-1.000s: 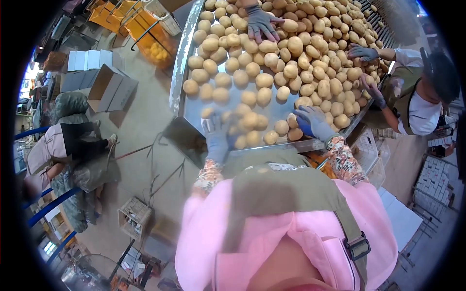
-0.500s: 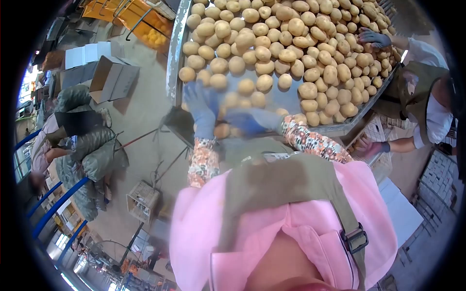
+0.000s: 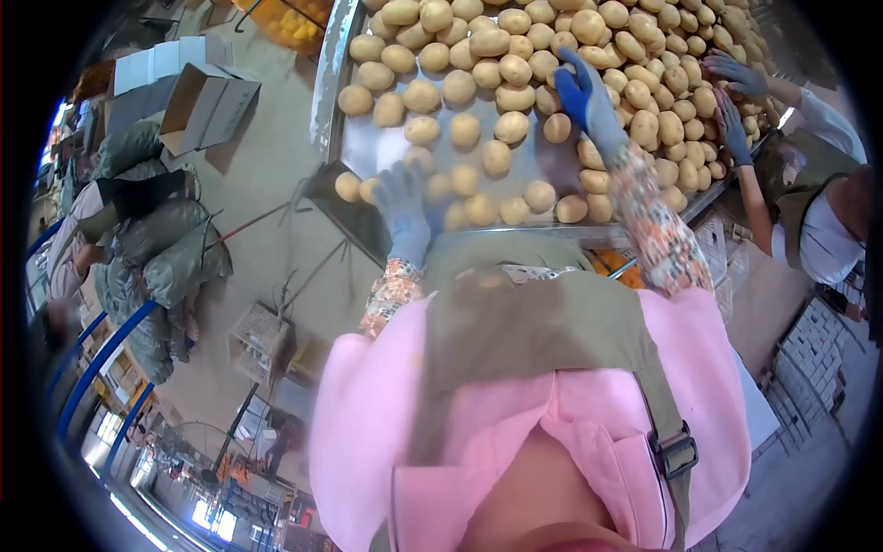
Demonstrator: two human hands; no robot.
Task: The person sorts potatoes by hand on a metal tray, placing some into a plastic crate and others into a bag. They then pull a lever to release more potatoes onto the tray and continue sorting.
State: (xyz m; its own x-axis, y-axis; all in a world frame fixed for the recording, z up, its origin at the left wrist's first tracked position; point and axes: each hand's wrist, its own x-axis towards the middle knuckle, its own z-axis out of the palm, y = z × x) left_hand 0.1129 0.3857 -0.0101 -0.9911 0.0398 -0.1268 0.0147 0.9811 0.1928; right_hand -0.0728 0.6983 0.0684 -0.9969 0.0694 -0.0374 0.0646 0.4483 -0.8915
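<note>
Many potatoes (image 3: 513, 127) lie on a metal table (image 3: 543, 166), heaped at the far right and scattered thinly near me. My left hand (image 3: 402, 201), in a grey-blue glove, is at the table's near left corner with its fingers spread. A potato (image 3: 368, 190) sits right beside its fingertips, and others lie blurred to its right. Farther out, my right hand (image 3: 589, 99), gloved in grey and blue, reaches over the edge of the heap. Its fingers are stretched out against the potatoes there, and I see none held in it.
A co-worker's gloved hands (image 3: 733, 129) touch the heap at the right. Below the near left corner hangs a dark chute-like piece (image 3: 345, 207). On the floor at left are an open carton (image 3: 210, 109), stuffed sacks (image 3: 175, 248) and a crate (image 3: 258, 340).
My right hand has swung from the near edge out to the heap. My left hand has dropped slightly closer to me. The co-worker's lower hand has come up onto the potatoes.
</note>
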